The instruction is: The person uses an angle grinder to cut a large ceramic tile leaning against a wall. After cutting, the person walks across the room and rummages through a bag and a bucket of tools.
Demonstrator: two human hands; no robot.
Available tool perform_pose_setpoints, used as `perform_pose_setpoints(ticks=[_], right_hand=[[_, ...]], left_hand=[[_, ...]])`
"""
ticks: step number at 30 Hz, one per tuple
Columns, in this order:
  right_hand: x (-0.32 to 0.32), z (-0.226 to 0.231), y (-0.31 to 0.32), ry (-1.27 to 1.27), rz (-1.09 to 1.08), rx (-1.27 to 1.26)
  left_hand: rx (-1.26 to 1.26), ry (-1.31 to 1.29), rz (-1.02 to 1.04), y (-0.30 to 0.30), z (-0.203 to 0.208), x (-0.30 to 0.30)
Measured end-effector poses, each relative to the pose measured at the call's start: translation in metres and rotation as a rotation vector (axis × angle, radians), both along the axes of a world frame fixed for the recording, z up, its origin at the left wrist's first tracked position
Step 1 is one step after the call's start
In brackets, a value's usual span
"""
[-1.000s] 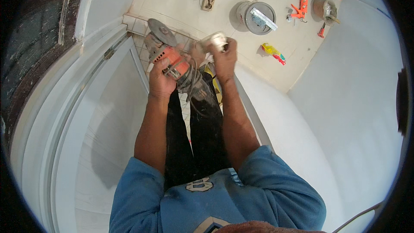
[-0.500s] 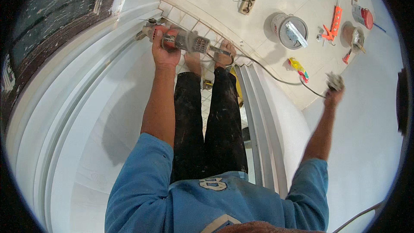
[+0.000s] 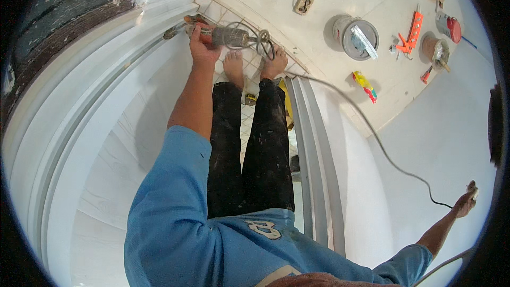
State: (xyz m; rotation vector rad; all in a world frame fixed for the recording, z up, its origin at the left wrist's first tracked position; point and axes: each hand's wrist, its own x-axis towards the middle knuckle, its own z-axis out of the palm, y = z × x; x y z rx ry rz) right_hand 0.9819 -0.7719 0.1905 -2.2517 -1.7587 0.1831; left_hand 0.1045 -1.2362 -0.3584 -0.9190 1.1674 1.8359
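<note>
My left hand [image 3: 203, 49] is wrapped round an angle grinder [image 3: 229, 37], held over the tiled step near the door frame. Its head points left, and its dark power cord [image 3: 366, 119] hangs in loops off the tail end. From there the cord runs right and down to my right hand [image 3: 465, 202], stretched far out beside the right wall. The right hand is closed at the cord's end, with a small pale and brown thing poking out of it that I cannot make out clearly.
My bare feet stand on small tiles, beside a yellow object [image 3: 288, 103]. On the floor ahead are a power strip [image 3: 306, 1], a lidded bucket [image 3: 361, 37], an orange caulking gun [image 3: 411, 33], a yellow packet [image 3: 364, 86] and a tub [image 3: 435, 50]. Stepped mouldings rise on both sides.
My right hand has swung outward and down to the right, drawing the cord longer across. The grinder has turned slightly and its cord loops have shifted; my left hand stays near the same place.
</note>
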Motion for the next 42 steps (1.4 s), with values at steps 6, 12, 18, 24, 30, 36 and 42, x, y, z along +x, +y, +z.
perform_pose_setpoints(ticks=[6,12,18,24,30,36,42], right_hand=[[0.0,-0.026,0.028,0.364,0.021,-0.096],[-0.211,-0.262,-0.05,0.107,0.539,-0.434],[-0.502,-0.372,-0.191,0.636,0.534,-1.325],[-0.533,-0.533,-0.263,0.115,0.384,-1.094],[-0.518,-0.713,-0.286,0.032,0.293,-0.894],[-0.532,-0.741,-0.271,-0.278,0.363,-0.944],[-0.626,-0.578,-0.285,1.499,0.241,-1.237]], left_hand=[[0.092,0.017,-0.231,-0.021,0.014,0.026],[0.6,-0.299,-0.29,-0.011,0.103,0.065],[0.472,-0.325,-0.585,-0.005,0.131,0.099],[0.318,-0.404,-0.69,-0.02,0.148,0.116],[0.085,0.106,-0.978,-0.005,0.092,0.117],[0.054,0.152,-0.963,-0.019,0.03,0.122],[-0.03,0.353,-1.013,-0.035,0.007,0.134]])
